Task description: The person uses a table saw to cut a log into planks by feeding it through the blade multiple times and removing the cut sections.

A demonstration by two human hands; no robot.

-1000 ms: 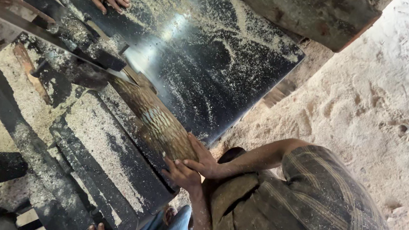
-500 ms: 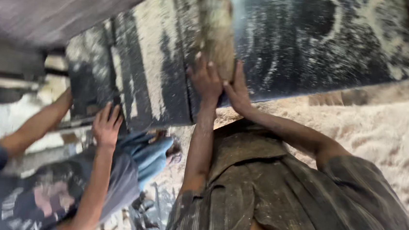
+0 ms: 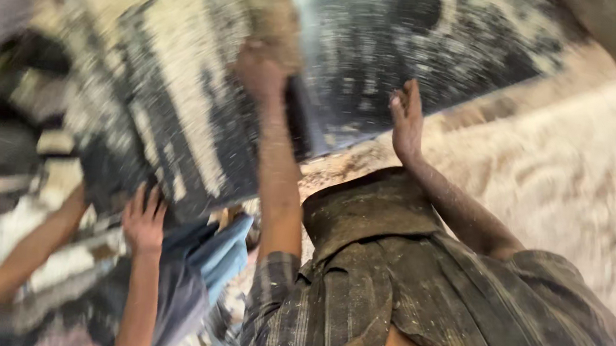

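Wooden plank (image 3: 273, 13): brownish, rough, sawdust-coated, badly motion-blurred. Lies flat on the dark saw table (image 3: 420, 50), running from the table's near edge toward its far edge. Near end sits at the near edge, touching the left hand (image 3: 261, 70). Right hand (image 3: 407, 118) is apart, off the plank.

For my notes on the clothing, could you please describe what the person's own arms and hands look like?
Both hands are bare: no gloves, rings or watch show on the left hand or the right hand, though the picture is blurred. The forearms are uncovered. A dark, dusty plaid shirt with short sleeves ends at about the elbows.
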